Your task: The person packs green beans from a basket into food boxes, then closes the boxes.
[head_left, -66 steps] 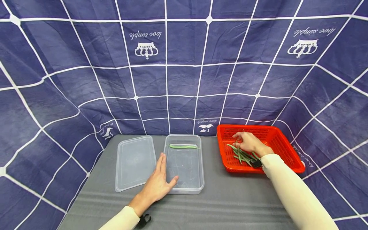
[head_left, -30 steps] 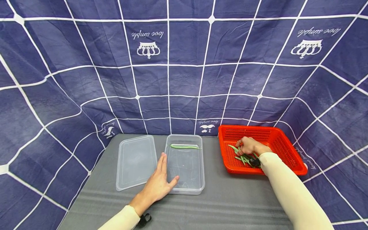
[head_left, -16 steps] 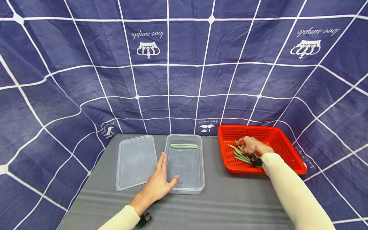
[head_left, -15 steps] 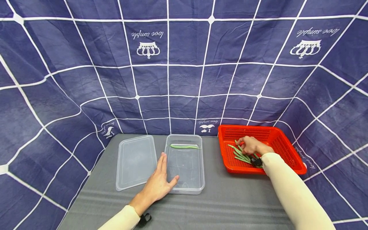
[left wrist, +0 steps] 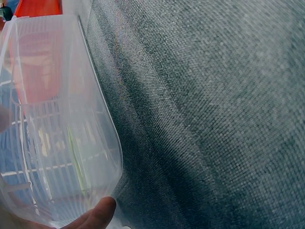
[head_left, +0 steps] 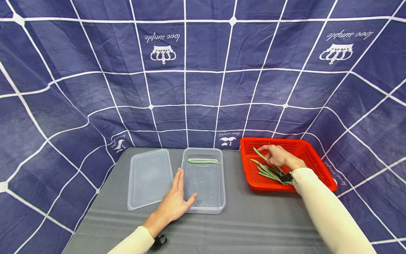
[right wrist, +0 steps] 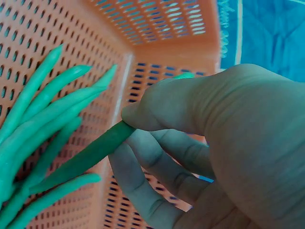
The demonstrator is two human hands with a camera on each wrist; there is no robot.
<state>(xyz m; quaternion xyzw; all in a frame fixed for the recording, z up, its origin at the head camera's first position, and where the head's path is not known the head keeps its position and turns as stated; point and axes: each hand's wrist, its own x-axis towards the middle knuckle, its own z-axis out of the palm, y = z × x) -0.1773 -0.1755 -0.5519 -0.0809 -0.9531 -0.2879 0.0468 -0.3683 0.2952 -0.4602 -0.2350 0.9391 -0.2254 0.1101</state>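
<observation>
In the red basket (head_left: 253,180), my right hand (head_left: 277,155) pinches one green bean (right wrist: 88,155) between thumb and fingers. The bean's far end sticks out past the fingertips in the head view. Several more green beans (head_left: 266,172) lie below that hand on the basket floor. My left hand (head_left: 174,203) rests with straight fingers along the left side of a clear plastic container (head_left: 203,188), thumb over its near corner. A single green bean (head_left: 203,161) lies crosswise at the far end inside this container.
A translucent lid (head_left: 150,180) lies flat on the grey tablecloth (head_left: 241,225), left of the container. Blue checked cloth (head_left: 203,88) hangs behind the table and at both sides. The basket stands at the right, close to the back cloth.
My right hand has picked among the beans and lifted slightly with one bean now pinched, its end raised toward the basket's back wall. The left hand and container have stayed in place.
</observation>
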